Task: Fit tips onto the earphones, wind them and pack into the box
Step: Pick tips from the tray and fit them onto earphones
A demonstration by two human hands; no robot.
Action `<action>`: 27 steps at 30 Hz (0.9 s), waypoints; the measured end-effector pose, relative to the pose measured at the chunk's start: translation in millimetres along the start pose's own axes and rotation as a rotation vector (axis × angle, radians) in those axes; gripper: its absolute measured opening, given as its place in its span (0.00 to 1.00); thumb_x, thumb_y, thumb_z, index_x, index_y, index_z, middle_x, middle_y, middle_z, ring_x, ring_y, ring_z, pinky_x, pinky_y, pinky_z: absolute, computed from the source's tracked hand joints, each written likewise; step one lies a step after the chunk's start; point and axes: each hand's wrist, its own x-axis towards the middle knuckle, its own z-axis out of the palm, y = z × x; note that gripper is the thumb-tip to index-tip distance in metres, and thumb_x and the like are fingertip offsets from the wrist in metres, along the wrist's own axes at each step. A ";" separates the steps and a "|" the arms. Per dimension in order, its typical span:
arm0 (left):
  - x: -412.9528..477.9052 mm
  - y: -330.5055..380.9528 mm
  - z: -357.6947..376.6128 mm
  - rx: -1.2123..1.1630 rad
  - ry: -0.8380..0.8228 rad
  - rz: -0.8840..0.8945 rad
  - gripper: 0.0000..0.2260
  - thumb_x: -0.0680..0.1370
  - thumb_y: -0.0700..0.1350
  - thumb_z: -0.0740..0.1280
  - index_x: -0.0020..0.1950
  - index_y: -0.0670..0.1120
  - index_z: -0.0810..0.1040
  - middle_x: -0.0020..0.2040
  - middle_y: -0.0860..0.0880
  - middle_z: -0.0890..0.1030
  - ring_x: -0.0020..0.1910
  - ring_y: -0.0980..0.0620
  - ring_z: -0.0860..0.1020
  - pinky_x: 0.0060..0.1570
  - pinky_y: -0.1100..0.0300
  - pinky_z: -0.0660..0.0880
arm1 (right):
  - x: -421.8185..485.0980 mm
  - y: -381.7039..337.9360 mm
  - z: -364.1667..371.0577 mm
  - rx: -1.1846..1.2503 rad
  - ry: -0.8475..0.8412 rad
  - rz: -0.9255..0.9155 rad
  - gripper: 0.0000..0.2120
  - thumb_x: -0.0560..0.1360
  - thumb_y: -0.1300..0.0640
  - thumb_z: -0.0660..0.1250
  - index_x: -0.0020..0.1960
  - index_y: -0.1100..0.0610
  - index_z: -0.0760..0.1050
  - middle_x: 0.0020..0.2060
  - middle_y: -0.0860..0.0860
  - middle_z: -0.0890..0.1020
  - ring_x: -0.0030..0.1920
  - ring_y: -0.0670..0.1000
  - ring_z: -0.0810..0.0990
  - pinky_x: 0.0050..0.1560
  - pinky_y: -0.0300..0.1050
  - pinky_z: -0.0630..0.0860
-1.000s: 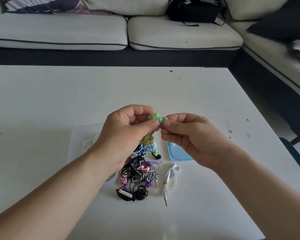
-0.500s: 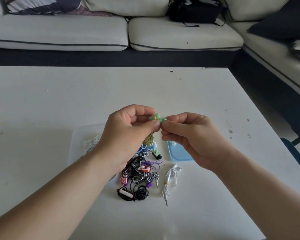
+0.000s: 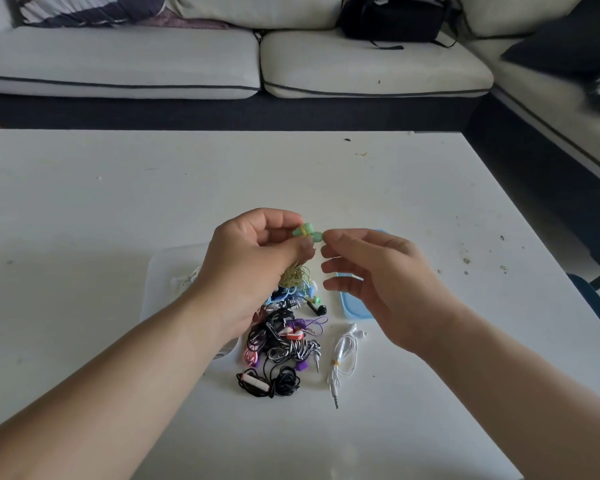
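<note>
Drop risk over the tangle; plenty of table free.
Table (image 3: 395,188) is giving open room toward frame top, edges well off. Clear box (image 3: 163,292) is sitting left of centre, pile (image 3: 281,344) below centre. Left hand (image 3: 250,261) is pinching the green earphones (image 3: 307,232) mid-frame; right hand (image 3: 388,282) is hanging slack, gripping nothing, forefinger at a bud. A slip is likely dropping them into the pile, snagging cords.

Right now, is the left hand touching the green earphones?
Touching. The head view shows the left hand pinching the green earphones between thumb and fingers.
</note>
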 end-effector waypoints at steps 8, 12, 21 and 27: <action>-3.0 3.1 0.7 -0.063 -0.092 -0.066 0.11 0.75 0.32 0.75 0.55 0.41 0.84 0.42 0.43 0.87 0.40 0.45 0.87 0.41 0.58 0.83 | 6.7 -1.5 -10.2 0.038 -0.072 0.076 0.05 0.79 0.64 0.69 0.52 0.63 0.81 0.41 0.57 0.82 0.40 0.54 0.81 0.44 0.48 0.81; -5.2 6.2 0.8 -0.032 -0.105 -0.069 0.11 0.74 0.32 0.75 0.55 0.41 0.84 0.43 0.44 0.87 0.39 0.48 0.86 0.39 0.61 0.81 | 7.7 1.2 -11.9 -0.013 -0.134 0.070 0.11 0.79 0.60 0.69 0.57 0.67 0.80 0.46 0.59 0.82 0.42 0.53 0.81 0.44 0.46 0.82; -14.8 9.0 -16.6 0.022 -0.059 -0.055 0.11 0.75 0.32 0.75 0.55 0.42 0.84 0.43 0.45 0.88 0.41 0.48 0.87 0.44 0.60 0.82 | 5.1 4.8 0.0 -0.051 -0.256 0.091 0.17 0.80 0.57 0.68 0.62 0.68 0.79 0.51 0.61 0.84 0.43 0.52 0.82 0.44 0.45 0.81; -17.4 21.7 -35.7 0.265 -0.017 0.015 0.08 0.75 0.33 0.76 0.51 0.45 0.85 0.43 0.44 0.87 0.39 0.50 0.87 0.44 0.59 0.83 | 4.6 9.6 20.1 -0.198 -0.234 0.087 0.13 0.83 0.55 0.65 0.60 0.63 0.81 0.51 0.62 0.84 0.45 0.56 0.80 0.47 0.53 0.78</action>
